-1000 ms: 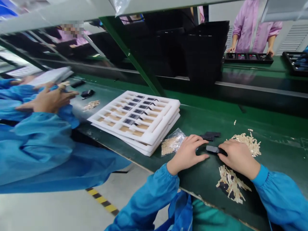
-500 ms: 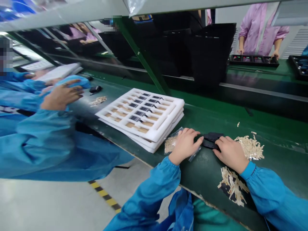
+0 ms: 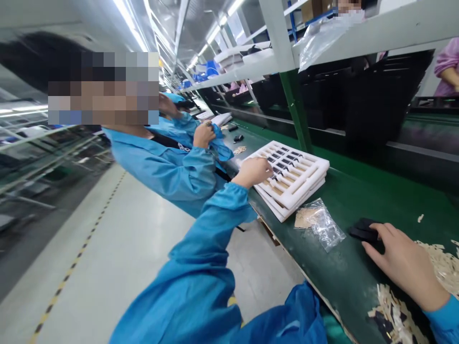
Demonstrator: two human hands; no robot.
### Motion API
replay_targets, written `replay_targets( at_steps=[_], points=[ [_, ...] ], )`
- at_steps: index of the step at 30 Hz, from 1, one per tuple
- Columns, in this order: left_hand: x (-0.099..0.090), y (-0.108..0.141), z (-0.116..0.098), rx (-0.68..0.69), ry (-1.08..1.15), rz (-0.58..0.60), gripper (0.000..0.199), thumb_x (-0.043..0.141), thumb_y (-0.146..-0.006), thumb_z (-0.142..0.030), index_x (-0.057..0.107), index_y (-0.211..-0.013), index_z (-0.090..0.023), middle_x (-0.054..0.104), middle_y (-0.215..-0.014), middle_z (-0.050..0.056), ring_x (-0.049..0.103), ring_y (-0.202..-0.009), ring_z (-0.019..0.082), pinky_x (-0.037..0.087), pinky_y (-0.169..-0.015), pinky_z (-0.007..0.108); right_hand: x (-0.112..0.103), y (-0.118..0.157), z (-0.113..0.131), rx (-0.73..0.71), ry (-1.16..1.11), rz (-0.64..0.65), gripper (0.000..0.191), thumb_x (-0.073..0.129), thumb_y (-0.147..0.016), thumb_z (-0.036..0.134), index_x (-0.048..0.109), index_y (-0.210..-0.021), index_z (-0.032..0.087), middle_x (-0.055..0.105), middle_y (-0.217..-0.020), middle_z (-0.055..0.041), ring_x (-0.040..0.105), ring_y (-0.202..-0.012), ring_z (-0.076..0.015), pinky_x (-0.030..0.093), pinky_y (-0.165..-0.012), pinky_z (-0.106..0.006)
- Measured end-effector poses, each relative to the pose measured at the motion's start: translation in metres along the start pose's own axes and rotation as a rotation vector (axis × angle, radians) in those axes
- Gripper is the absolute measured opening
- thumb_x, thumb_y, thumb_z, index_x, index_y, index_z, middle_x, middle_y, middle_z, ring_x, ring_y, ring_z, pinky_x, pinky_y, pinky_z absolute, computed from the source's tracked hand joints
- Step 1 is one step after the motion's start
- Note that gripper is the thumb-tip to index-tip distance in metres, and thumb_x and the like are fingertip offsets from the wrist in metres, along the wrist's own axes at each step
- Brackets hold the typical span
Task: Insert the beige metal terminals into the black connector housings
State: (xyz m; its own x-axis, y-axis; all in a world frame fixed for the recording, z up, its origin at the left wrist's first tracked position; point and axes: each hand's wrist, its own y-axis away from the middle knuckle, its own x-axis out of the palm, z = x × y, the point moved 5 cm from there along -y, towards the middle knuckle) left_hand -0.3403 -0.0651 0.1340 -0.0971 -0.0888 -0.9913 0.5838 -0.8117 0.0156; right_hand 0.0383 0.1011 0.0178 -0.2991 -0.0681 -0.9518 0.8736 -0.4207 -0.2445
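My left hand [image 3: 254, 172] is over the near left side of a white foam tray [image 3: 309, 168]. Its fingers are curled together, and whatever they pinch is hidden. Rows of slots in the tray carry small black parts with comb-like lines [image 3: 286, 161]; some slots show only a tan bottom. On the green bench my right hand [image 3: 403, 260] has thumb and fingers closed around the near end of a flat black piece [image 3: 364, 230]. Between the hands lies a clear plastic bag [image 3: 324, 227] with small beige strips in it.
Loose beige strips [image 3: 439, 263] lie beyond my right hand, and another pile [image 3: 396, 315] lies near the bench edge. A co-worker in blue [image 3: 168, 162] sits at the left, handling blue cloth. A green post [image 3: 296, 112] rises behind the tray; dark bins [image 3: 373, 105] stand behind.
My left hand has left the black piece and reached left to the tray. My right hand stays at the black piece. The view has swung left and up.
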Motion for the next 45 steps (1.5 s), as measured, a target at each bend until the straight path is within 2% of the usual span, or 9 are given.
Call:
replay_targets(
  at_steps=[5, 19, 27, 31, 32, 36, 39, 42, 45],
  points=[
    [0.023, -0.021, 0.037, 0.019, -0.125, 0.148, 0.028, 0.068, -0.084, -0.032, 0.080, -0.108, -0.024, 0.077, -0.109, 0.007, 0.067, -0.104, 0.026, 0.046, -0.090, 0.032, -0.014, 0.013, -0.011, 0.107, -0.155, 0.000, 0.042, 0.046, -0.098, 0.058, 0.062, -0.118, 0.025, 0.069, -0.099, -0.0055, 0.065, -0.065, -0.0239, 0.045, -0.049, -0.033],
    [0.041, -0.043, 0.029, 0.088, -0.259, 0.266, 0.032, 0.075, -0.071, -0.028, 0.082, -0.101, -0.022, 0.076, -0.104, 0.012, 0.065, -0.107, 0.034, 0.042, -0.092, 0.037, -0.025, 0.030, -0.041, 0.217, -0.326, 0.032, 0.041, 0.050, -0.095, 0.062, 0.072, -0.097, 0.029, 0.072, -0.091, -0.0059, 0.067, -0.066, -0.0252, 0.049, -0.055, -0.034],
    [-0.006, -0.030, 0.016, 0.097, -0.252, 0.151, 0.017, 0.073, -0.076, -0.028, 0.080, -0.086, -0.016, 0.075, -0.089, 0.014, 0.068, -0.099, 0.035, 0.044, -0.087, 0.038, -0.030, 0.027, -0.040, 0.173, -0.441, 0.064, 0.035, 0.055, -0.097, 0.057, 0.075, -0.094, 0.028, 0.072, -0.092, -0.0058, 0.066, -0.072, -0.0243, 0.048, -0.060, -0.033],
    [-0.035, -0.008, -0.031, 0.210, -0.076, -0.007, 0.026, 0.066, -0.086, -0.034, 0.080, -0.102, -0.019, 0.074, -0.090, 0.011, 0.068, -0.094, 0.030, 0.046, -0.084, 0.038, -0.042, 0.020, -0.021, 0.197, -0.688, 0.099, 0.029, 0.060, -0.098, 0.050, 0.075, -0.092, 0.026, 0.069, -0.083, -0.0041, 0.064, -0.073, -0.0224, 0.050, -0.067, -0.033],
    [-0.038, 0.002, -0.056, 0.325, 0.175, -0.080, 0.027, 0.069, -0.085, -0.035, 0.081, -0.102, -0.018, 0.074, -0.089, 0.011, 0.067, -0.091, 0.029, 0.047, -0.083, 0.039, -0.044, 0.018, -0.016, 0.222, -0.770, 0.100, 0.027, 0.063, -0.097, 0.049, 0.075, -0.095, 0.025, 0.069, -0.084, -0.0045, 0.063, -0.075, -0.0225, 0.050, -0.067, -0.033],
    [-0.016, 0.054, -0.168, 0.763, 0.850, -0.010, 0.026, 0.076, -0.084, -0.045, 0.083, -0.102, -0.027, 0.072, -0.089, 0.007, 0.065, -0.092, 0.024, 0.053, -0.088, 0.039, -0.041, 0.015, 0.001, 0.288, -1.166, 0.204, 0.041, 0.076, -0.086, 0.043, 0.072, -0.123, 0.024, 0.069, -0.114, -0.0089, 0.064, -0.082, -0.0212, 0.052, -0.066, -0.030],
    [0.009, 0.079, -0.227, 0.924, 1.164, 0.076, 0.022, 0.082, -0.079, -0.043, 0.084, -0.097, -0.031, 0.069, -0.091, 0.008, 0.063, -0.103, 0.029, 0.051, -0.097, 0.047, -0.033, 0.020, 0.012, 0.259, -1.400, 0.418, 0.048, 0.084, -0.078, 0.044, 0.076, -0.118, 0.020, 0.071, -0.101, -0.0069, 0.060, -0.068, -0.0159, 0.050, -0.060, -0.027],
    [0.029, 0.085, -0.248, 0.957, 1.223, 0.145, 0.024, 0.083, -0.079, -0.037, 0.083, -0.103, -0.032, 0.069, -0.102, 0.009, 0.059, -0.115, 0.031, 0.047, -0.104, 0.050, -0.028, 0.028, 0.010, 0.284, -1.344, 0.514, 0.034, 0.085, -0.077, 0.044, 0.081, -0.097, 0.016, 0.063, -0.065, 0.0010, 0.051, -0.055, -0.0124, 0.039, -0.051, -0.023],
    [0.045, 0.084, -0.242, 0.897, 1.075, 0.215, 0.048, 0.081, -0.081, -0.030, 0.072, -0.128, -0.034, 0.066, -0.120, 0.008, 0.056, -0.122, 0.031, 0.045, -0.109, 0.047, -0.028, 0.032, 0.001, 0.265, -1.030, 0.381, 0.017, 0.080, -0.083, 0.033, 0.081, -0.091, 0.018, 0.066, -0.066, 0.0006, 0.057, -0.059, -0.0154, 0.041, -0.056, -0.026]
  ],
)
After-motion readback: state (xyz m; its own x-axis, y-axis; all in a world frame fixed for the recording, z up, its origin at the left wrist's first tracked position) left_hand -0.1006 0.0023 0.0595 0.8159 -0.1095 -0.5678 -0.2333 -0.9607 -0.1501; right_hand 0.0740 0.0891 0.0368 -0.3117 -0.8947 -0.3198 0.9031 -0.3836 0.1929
